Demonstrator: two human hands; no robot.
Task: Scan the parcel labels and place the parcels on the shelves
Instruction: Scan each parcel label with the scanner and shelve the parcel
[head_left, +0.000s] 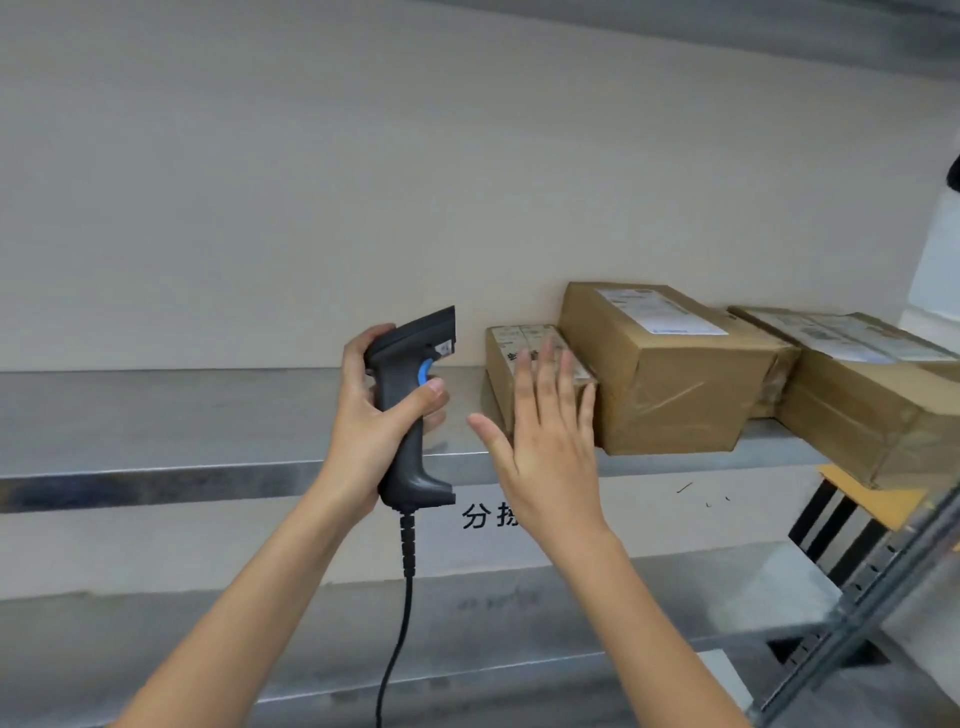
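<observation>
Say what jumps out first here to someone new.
The black barcode scanner at centre, gripped in the left hand, its cable hanging down. Just right of it the right hand is spread open in front of the small parcel, the leftmost of three cardboard boxes on the metal shelf.
</observation>
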